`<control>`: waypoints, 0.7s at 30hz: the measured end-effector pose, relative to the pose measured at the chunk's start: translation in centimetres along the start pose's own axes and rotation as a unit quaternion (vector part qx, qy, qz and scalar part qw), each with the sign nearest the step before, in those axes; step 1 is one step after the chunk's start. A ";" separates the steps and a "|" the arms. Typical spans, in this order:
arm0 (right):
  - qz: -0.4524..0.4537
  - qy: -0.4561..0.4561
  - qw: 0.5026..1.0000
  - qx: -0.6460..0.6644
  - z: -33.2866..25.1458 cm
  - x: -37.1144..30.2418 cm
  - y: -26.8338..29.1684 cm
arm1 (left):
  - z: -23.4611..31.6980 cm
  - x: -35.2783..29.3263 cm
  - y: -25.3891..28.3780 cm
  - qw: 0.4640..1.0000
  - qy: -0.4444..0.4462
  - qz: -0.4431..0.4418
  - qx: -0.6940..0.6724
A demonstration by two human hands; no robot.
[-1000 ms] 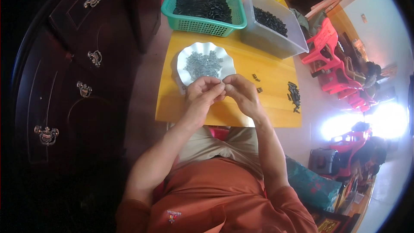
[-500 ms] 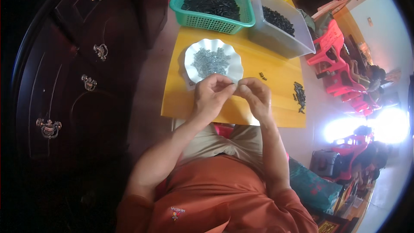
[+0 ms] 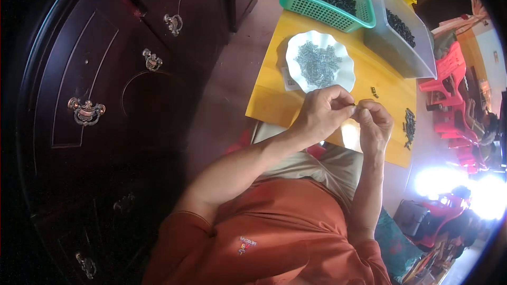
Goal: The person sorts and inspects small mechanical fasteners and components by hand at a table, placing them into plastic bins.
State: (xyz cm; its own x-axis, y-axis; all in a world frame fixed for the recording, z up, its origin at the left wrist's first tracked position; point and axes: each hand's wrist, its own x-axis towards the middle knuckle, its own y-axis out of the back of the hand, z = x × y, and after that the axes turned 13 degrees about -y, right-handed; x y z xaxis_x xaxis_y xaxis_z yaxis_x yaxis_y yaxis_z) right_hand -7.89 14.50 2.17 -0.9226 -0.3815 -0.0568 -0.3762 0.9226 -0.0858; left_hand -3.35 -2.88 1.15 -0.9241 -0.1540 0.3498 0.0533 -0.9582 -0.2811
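Observation:
My left hand (image 3: 323,112) and my right hand (image 3: 374,121) meet fingertip to fingertip above the near part of a yellow table (image 3: 269,100). Between the fingertips both pinch a tiny dark part (image 3: 353,105). Just beyond my left hand sits a white scalloped plate (image 3: 296,71) holding several small grey metal pieces (image 3: 318,65).
A green basket (image 3: 338,13) of dark parts and a clear bin (image 3: 409,55) with more stand at the table's far side. A pile of dark parts (image 3: 409,125) lies at the right edge, a few loose ones (image 3: 374,92) nearer. A dark wooden cabinet (image 3: 105,89) fills the left; red plastic chairs (image 3: 449,74) stand right.
The view has shifted, so table and hands sit higher and further right. My hands stay together at the fingertips, working the small part.

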 end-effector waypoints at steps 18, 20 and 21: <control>-0.049 0.004 0.999 -0.012 -0.7 -2.1 1.0 | 0.2 -0.5 -0.1 0.985 0.106 -0.075 -0.113; -0.049 -0.011 0.999 -0.001 -0.4 -2.5 1.2 | 0.0 -0.6 -0.2 0.983 0.112 -0.080 -0.120; -0.044 -0.017 0.999 -0.006 -0.2 -2.7 1.4 | -0.1 -0.7 -0.3 0.982 0.119 -0.082 -0.125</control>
State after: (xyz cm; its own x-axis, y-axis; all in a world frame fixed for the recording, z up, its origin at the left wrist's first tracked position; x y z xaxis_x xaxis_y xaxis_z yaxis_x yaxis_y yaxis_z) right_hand -5.93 16.80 2.46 -0.8828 -0.4621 -0.0842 -0.4563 0.8863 -0.0793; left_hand -2.81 -2.45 0.88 -0.9765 0.0859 0.1977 -0.1697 -0.8717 -0.4597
